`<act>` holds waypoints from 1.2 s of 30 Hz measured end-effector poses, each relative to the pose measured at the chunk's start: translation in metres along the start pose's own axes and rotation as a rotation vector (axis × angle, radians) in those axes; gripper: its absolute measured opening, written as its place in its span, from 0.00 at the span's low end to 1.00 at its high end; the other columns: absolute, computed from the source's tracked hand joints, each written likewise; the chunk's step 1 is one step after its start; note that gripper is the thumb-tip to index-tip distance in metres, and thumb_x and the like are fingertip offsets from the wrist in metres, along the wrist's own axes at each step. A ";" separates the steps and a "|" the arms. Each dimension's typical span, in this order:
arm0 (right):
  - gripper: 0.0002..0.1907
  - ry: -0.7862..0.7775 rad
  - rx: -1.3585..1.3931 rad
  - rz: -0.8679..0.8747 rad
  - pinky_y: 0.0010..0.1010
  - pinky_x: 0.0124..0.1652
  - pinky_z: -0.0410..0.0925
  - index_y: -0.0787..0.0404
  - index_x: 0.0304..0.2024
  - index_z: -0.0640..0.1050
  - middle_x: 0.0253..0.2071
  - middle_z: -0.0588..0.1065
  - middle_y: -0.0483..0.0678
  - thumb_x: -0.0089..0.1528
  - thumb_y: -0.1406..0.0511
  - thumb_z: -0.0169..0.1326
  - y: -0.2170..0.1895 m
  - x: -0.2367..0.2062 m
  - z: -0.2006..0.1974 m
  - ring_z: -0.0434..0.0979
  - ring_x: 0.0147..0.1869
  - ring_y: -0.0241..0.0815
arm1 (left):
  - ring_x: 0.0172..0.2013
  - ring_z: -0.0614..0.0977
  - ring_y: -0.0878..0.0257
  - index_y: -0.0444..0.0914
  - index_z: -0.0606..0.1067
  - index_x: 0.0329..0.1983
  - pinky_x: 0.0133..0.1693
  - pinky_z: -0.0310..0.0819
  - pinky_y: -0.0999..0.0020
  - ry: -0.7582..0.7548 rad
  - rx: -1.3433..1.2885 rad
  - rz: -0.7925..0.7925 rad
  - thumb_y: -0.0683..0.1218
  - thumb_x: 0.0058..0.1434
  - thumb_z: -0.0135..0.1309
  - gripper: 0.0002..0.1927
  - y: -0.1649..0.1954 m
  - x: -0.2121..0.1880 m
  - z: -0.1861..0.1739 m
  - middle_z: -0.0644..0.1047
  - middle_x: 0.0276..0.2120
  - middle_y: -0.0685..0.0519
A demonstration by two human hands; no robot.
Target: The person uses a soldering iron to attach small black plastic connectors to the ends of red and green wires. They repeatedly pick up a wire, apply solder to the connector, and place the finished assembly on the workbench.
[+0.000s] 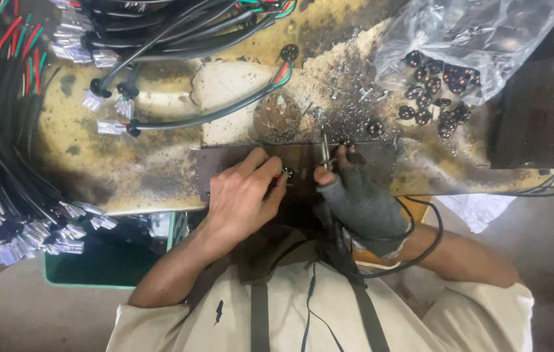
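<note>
Head view: left hand (241,195) pinches connector (286,175); right hand (358,195) grips tweezers (324,146).

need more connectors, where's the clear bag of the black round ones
In the head view the clear plastic bag lies at the bench's top right, beyond the gloved right hand, with loose black connectors spilling at its mouth.

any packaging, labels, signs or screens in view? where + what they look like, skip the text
Clear plastic bag: top right on the bench, crumpled, see-through, holding small black round connector parts.
White plastic bag or sheet: hangs below the bench edge at right, crumpled.
Clear sleeves on cable terminals: left edge, small, translucent.
No labels, signs or screens visible.
</note>
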State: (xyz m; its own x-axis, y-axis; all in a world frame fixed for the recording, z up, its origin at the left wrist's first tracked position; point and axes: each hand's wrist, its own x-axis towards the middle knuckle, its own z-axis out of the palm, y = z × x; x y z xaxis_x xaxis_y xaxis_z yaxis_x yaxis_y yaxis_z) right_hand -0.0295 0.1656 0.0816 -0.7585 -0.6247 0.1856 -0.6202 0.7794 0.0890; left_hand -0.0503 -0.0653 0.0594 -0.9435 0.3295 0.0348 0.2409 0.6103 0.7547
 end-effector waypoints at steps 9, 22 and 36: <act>0.32 0.161 0.857 0.703 0.25 0.40 0.74 0.58 0.53 0.62 0.36 0.77 0.44 0.56 0.73 0.69 0.028 0.016 0.012 0.81 0.40 0.34 | 0.28 0.80 0.47 0.40 0.73 0.32 0.27 0.71 0.50 0.033 0.022 0.000 0.46 0.61 0.60 0.08 0.008 0.005 0.006 0.73 0.31 0.49; 0.25 0.404 1.100 0.604 0.26 0.40 0.62 0.59 0.49 0.62 0.37 0.64 0.42 0.62 0.71 0.66 -0.023 -0.011 0.066 0.64 0.38 0.33 | 0.29 0.81 0.48 0.41 0.75 0.31 0.28 0.72 0.53 0.039 0.100 -0.036 0.46 0.57 0.61 0.07 0.028 0.011 0.021 0.75 0.31 0.52; 0.21 0.333 1.118 0.624 0.24 0.41 0.62 0.58 0.43 0.65 0.37 0.65 0.42 0.60 0.71 0.66 -0.023 -0.015 0.069 0.65 0.39 0.34 | 0.32 0.81 0.46 0.40 0.77 0.34 0.30 0.73 0.50 0.101 0.153 -0.144 0.47 0.59 0.62 0.07 0.045 0.001 0.026 0.75 0.37 0.49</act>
State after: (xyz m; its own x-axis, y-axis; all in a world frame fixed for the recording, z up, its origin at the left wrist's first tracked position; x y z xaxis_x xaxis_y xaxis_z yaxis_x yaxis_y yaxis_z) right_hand -0.0179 0.1539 0.0096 -0.9894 -0.0110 0.1451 -0.1389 0.3703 -0.9185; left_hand -0.0346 -0.0190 0.0761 -0.9868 0.1621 0.0056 0.1270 0.7504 0.6486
